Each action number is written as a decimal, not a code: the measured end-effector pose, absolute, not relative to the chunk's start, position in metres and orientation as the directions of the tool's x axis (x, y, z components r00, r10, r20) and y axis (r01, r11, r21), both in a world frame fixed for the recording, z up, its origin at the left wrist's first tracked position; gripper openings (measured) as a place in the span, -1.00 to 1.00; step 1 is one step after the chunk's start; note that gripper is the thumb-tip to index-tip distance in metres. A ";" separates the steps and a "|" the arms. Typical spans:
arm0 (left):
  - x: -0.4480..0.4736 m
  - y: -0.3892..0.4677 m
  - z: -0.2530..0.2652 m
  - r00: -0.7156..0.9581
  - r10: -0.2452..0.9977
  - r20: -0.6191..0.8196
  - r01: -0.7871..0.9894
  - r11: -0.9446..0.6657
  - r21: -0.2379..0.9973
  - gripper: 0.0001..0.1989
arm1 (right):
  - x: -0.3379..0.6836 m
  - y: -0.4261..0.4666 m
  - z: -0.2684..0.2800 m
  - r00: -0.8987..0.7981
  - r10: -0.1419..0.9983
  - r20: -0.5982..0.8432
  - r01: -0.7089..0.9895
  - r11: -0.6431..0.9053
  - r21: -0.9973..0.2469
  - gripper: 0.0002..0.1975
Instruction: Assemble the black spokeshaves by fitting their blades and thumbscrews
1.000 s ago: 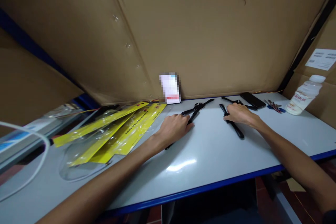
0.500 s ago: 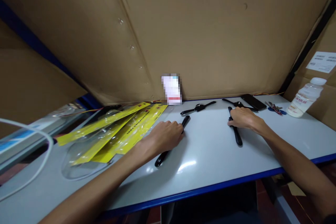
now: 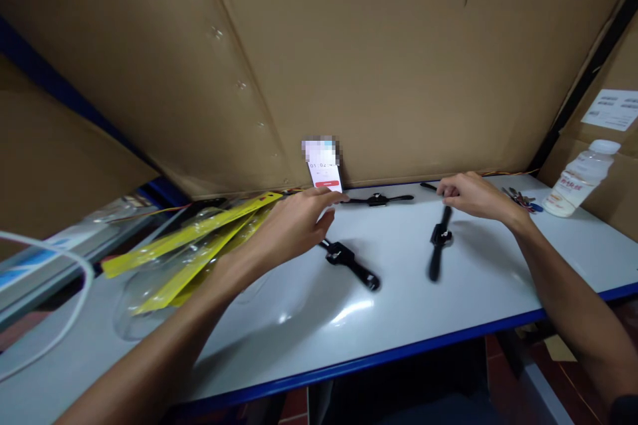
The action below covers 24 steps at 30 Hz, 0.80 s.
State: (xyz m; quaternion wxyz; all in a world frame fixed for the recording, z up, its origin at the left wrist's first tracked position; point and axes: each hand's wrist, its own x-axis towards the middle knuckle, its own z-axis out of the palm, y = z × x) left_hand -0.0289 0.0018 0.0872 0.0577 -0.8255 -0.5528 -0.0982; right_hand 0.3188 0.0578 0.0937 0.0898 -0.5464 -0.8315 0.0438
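Several black spokeshaves lie on the white table. My left hand point(image 3: 304, 219) is over the left side, thumb and fingers apart, its fingertips at the near end of the back left spokeshave point(image 3: 379, 199). Below that hand, the front left spokeshave point(image 3: 341, 254) lies slanted, one handle end partly hidden by the hand. My right hand point(image 3: 471, 196) is curled round the back right spokeshave point(image 3: 429, 186), of which only one handle end shows. In front of it lies the front right spokeshave point(image 3: 439, 236), slightly blurred, with nothing holding it.
Yellow-backed clear packages point(image 3: 199, 246) are piled at the left. A lit phone point(image 3: 323, 169) leans against the cardboard wall point(image 3: 379, 66). Keys point(image 3: 521, 198) and a white bottle point(image 3: 578, 179) stand at the right. A white cable point(image 3: 84, 279) loops at the far left.
Both hands have let go of the two front spokeshaves and moved back towards the rear ones. The front left spokeshave now slants the other way; the front right one is turned too.
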 end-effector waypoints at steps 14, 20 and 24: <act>-0.016 0.001 0.080 0.298 0.944 0.141 0.950 -0.278 -0.145 -0.55 | 0.313 0.055 0.089 -0.331 0.943 0.039 0.943 0.331 -0.014 -0.76; -0.022 0.005 0.073 0.296 0.954 0.034 0.942 -0.287 -0.172 -0.56 | 0.312 0.056 0.087 -0.314 0.949 0.043 0.949 0.315 -0.011 -0.75; -0.024 0.004 0.066 0.350 0.918 -0.186 0.921 -0.374 -0.111 -0.56 | 0.284 0.057 0.071 -0.282 0.954 0.102 0.958 0.286 -0.026 -0.68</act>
